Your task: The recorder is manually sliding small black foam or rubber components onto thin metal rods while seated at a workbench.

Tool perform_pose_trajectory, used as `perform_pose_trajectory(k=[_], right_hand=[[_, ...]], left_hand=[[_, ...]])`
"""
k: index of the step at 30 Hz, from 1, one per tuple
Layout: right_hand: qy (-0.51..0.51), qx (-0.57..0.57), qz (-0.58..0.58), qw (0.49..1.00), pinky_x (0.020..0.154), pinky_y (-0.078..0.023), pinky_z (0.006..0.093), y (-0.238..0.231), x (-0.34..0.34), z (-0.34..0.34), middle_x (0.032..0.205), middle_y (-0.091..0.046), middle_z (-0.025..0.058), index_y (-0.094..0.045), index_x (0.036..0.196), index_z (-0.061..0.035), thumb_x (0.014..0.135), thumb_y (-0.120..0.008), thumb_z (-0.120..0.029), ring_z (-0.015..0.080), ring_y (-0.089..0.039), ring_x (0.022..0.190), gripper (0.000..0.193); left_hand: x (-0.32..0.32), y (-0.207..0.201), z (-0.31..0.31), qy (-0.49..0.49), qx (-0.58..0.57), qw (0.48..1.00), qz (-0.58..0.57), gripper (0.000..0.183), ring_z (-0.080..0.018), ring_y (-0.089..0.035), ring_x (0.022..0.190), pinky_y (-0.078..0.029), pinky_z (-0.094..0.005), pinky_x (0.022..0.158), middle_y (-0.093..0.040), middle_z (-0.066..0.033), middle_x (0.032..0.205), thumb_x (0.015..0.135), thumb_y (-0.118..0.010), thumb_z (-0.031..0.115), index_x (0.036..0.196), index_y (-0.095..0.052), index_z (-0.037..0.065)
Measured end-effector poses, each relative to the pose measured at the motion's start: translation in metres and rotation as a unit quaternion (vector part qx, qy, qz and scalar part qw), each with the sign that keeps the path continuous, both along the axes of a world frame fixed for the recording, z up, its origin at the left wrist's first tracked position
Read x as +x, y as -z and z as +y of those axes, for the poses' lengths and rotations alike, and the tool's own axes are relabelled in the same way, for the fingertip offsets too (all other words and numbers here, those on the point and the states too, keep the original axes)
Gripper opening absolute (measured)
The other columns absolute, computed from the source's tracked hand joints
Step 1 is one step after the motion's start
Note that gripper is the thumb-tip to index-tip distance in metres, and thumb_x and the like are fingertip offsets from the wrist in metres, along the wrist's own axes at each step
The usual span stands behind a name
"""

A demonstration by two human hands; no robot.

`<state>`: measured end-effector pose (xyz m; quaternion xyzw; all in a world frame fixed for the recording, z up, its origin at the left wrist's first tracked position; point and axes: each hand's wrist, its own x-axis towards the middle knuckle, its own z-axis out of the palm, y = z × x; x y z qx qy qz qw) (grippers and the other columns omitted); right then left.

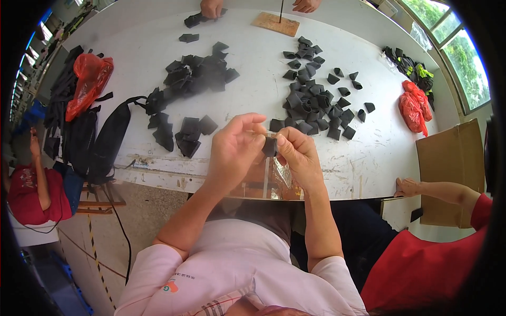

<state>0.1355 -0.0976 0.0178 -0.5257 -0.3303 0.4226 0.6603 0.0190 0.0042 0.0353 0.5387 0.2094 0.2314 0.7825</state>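
A small black fabric piece (270,147) is held between my two hands above the table's near edge. My right hand (299,156) pinches its right side between thumb and fingers. At its left side the thumb and fingertips of my left hand (236,150) close on it, with the other fingers curled above. Just past my hands lies a heap of folded, looped black pieces (305,100), spreading to the right. Flatter black pieces (192,73) lie in a loose pile to the left, some near my left hand.
The white table (253,63) bears red plastic bags (90,79) and black straps on the left, another red bag (414,108) on the right. Across it, a co-worker's hands flank a wooden block (275,23) with an upright rod. A red-sleeved person's hand (408,187) touches the right edge beside cardboard (453,168).
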Motion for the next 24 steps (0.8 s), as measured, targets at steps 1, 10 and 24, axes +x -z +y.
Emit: perform_pose_trajectory(k=[1,10,24], right_hand=[[0.048,-0.009,-0.079,0.996,0.048,-0.032,0.0169,-0.003,-0.003,-0.002,0.073,-0.049,-0.0022,-0.055,0.087,-0.0013,0.086,-0.054,-0.031,0.004,-0.042,0.061,0.03],[0.163,0.054,-0.328,0.929,0.051,-0.041,0.0231,-0.018,-0.024,-0.008,0.077,-0.052,0.0045,-0.058,0.09,-0.0032,0.068,-0.072,-0.017,0.0113,-0.049,0.063,0.03],[0.205,0.076,-0.532,0.818,0.05,-0.04,0.0293,-0.022,-0.02,-0.006,0.069,-0.055,0.0088,-0.059,0.084,0.0006,0.068,-0.063,0.002,0.0216,-0.05,0.059,0.017]], left_hand=[[0.004,-0.001,0.003,-0.058,0.22,0.973,-0.042,0.028,-0.01,-0.053,0.06,-0.041,-0.0195,0.053,-0.06,-0.0063,0.083,0.079,-0.055,0.006,0.106,-0.05,0.002],[0.001,0.0,0.0,-0.062,0.097,0.972,-0.205,0.007,-0.0122,-0.056,0.077,-0.044,-0.0231,0.071,-0.06,-0.0065,0.083,0.08,-0.058,0.006,0.086,-0.06,0.002],[-0.006,0.018,-0.001,-0.091,-0.006,0.97,-0.224,0.007,-0.0135,-0.055,0.083,-0.042,-0.027,0.078,-0.06,-0.0087,0.087,0.082,-0.057,0.007,0.086,-0.059,0.002]])
